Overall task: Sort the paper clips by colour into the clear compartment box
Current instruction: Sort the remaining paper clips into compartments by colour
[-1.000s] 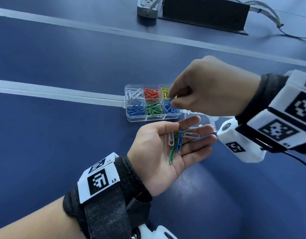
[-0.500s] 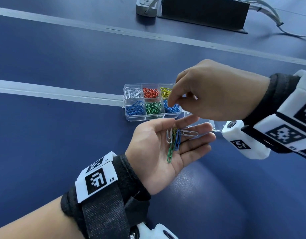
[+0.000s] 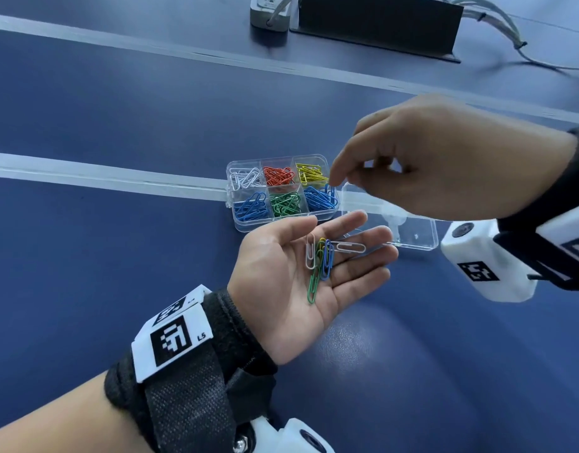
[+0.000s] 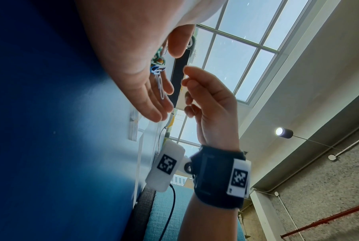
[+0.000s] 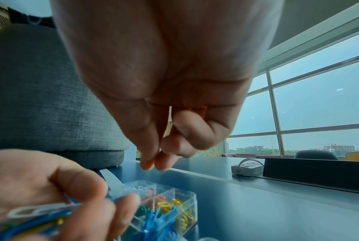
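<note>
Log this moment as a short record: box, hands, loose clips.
Box: clear, six compartments, on the blue table
Far-row clips: white, red, yellow
Near-row clips: blue, green, blue
Lid: open, lying flat to the right of the box
Left hand: palm up, open, carrying loose clips
Loose clips: two white, one green, blue and yellow among them, on the palm
Right hand: above the right end of the box, fingers loosely curled, index pointing down, nothing visibly held

Power strip [image 3: 269, 13] beside black panel [image 3: 376, 24]
</note>
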A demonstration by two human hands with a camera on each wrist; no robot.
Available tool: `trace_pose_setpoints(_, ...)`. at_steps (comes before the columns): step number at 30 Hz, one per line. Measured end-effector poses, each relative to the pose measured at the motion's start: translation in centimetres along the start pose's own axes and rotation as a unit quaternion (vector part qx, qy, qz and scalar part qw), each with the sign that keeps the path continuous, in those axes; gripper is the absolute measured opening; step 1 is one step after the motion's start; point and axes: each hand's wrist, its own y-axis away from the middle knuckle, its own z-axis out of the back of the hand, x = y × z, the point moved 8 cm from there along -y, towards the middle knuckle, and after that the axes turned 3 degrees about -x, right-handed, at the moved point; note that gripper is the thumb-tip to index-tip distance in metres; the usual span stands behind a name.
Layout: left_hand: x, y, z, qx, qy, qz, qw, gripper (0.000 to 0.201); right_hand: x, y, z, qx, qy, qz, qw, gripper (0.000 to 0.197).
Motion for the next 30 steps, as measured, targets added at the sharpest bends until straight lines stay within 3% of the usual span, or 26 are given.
trace_pose_setpoints(5,-0.2,-0.2,0.1,-0.001,-0.003,-0.017,1.000,0.041,2.0,1.9,-0.7,0.041,-0.033,0.032,0.998,0.014)
trace_pose_setpoints(9,-0.1,-0.1,0.0,0.010,-0.003,-0.021,1.000,0.043,2.3,2.4,-3.4,0.086,0.031,0.032,0.995,0.019)
trace_pose_setpoints(15,0.0,-0.1,0.1,0.012,-0.017,-0.002,1.000,0.055,1.4,2.2,-2.3,0.053,-0.016,0.019,0.998,0.025)
trace_pose_setpoints(18,-0.1,-0.2,0.2,0.011,-0.008,-0.001,1.000,0.060,1.7,1.9,-0.8,0.023,-0.050,0.041,0.998,0.021)
trace_pose_setpoints(21,0.2,-0.2,0.0,0.020,-0.019,0.011,1.000,0.063,3.2,1.4,-1.1,0.044,-0.077,0.090,0.992,0.019)
trace_pose_setpoints(24,0.2,-0.2,-0.2,0.028,-0.019,0.002,0.999,0.064,4.2,1.2,-3.0,0.080,-0.047,0.128,0.987,0.023)
trace_pose_setpoints(30,0.1,-0.1,0.0,0.020,-0.009,-0.001,1.000,0.073,4.1,0.9,-3.2,0.050,-0.027,0.137,0.989,0.013)
